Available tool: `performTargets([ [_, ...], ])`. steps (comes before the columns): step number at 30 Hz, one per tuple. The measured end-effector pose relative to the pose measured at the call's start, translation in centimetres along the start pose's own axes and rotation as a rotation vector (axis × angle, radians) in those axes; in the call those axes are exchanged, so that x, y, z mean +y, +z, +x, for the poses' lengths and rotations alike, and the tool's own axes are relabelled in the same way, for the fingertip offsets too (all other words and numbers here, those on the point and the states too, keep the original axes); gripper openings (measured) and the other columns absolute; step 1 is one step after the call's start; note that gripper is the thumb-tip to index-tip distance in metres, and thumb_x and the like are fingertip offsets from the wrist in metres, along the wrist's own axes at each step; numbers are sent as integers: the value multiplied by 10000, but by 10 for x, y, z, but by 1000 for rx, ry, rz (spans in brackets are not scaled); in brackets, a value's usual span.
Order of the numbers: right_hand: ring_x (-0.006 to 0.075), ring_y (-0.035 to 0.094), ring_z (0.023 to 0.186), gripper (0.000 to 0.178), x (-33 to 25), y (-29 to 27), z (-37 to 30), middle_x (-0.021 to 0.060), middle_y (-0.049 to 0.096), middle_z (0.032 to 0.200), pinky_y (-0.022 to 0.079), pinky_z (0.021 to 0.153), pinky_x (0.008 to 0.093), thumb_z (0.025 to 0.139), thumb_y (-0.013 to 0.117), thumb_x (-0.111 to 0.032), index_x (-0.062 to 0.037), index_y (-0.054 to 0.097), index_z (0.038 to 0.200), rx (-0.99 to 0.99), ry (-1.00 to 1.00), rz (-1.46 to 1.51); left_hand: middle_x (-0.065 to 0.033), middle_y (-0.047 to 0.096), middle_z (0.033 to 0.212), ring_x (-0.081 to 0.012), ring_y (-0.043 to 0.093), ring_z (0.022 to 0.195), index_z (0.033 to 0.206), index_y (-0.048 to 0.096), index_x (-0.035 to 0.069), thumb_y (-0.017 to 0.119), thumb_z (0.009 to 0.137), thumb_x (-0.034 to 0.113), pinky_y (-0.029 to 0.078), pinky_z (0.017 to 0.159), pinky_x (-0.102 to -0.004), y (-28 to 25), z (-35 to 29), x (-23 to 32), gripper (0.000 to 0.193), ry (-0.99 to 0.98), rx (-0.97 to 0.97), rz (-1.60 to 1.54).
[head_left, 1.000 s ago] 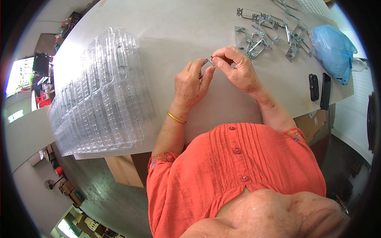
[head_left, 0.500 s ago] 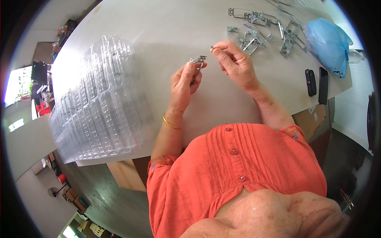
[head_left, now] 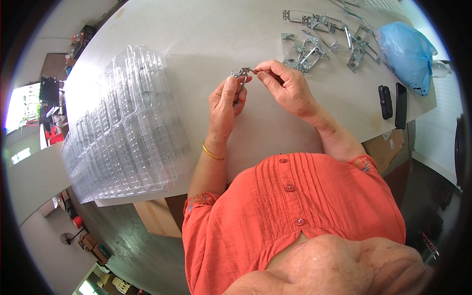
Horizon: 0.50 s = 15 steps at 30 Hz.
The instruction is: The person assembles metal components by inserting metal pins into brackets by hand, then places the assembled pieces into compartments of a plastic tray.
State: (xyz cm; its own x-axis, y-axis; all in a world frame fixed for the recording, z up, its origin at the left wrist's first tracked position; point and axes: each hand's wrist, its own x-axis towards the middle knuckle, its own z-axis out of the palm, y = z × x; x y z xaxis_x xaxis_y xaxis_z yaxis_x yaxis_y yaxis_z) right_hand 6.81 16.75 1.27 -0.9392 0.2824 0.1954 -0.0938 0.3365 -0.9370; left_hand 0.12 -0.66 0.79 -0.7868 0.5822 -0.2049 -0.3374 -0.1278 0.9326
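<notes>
My left hand [head_left: 225,102] and my right hand [head_left: 287,87] meet above the white table [head_left: 196,29], both pinching one small grey metal bracket [head_left: 241,74]. The left fingers grip its lower part and the right fingertips hold its upper right end. A gold bangle [head_left: 212,152] sits on my left wrist. Beyond my right hand, a loose pile of similar metal brackets [head_left: 324,37] lies on the table.
A wide stack of clear plastic blister trays [head_left: 118,128] covers the table's left side. A blue plastic bag [head_left: 404,50] lies at the far right, with two dark flat devices [head_left: 393,102] beside it near the table edge. A cardboard box [head_left: 388,147] stands under that edge.
Both hands have shifted slightly left and away from my body with the bracket, and the bracket now shows more plainly between the fingertips.
</notes>
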Motion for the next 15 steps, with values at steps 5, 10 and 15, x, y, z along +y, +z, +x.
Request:
performTargets([
  [5, 54, 532, 613, 93, -2, -2, 1, 12, 618, 708, 441, 548, 245, 980, 624, -82, -34, 654, 1054, -12, -1, -6, 53, 441, 683, -29, 312, 546, 1124, 674, -17, 456, 1078, 384, 235, 489, -209, 1, 0, 1, 458, 171, 5, 234],
  [10, 63, 507, 606, 178, -7, -4, 3, -13, 602, 734, 417, 552, 233, 1032, 566, -166, -30, 634, 1126, -123, 192, 255, 39, 475, 716, -53, 403, 640, 1054, 682, -6, 516, 1064, 339, 338, 563, -231, -2, -1, -11, 383, 250, 9, 379],
  [15, 73, 491, 582, 281, -5, -14, 8, -18, 543, 703, 402, 534, 229, 1064, 510, -256, -16, 631, 1147, -269, 435, 633, 20, 493, 714, -81, 436, 659, 1001, 667, -5, 563, 1048, 302, 387, 582, -256, -1, -1, -10, 327, 272, -30, 397],
])
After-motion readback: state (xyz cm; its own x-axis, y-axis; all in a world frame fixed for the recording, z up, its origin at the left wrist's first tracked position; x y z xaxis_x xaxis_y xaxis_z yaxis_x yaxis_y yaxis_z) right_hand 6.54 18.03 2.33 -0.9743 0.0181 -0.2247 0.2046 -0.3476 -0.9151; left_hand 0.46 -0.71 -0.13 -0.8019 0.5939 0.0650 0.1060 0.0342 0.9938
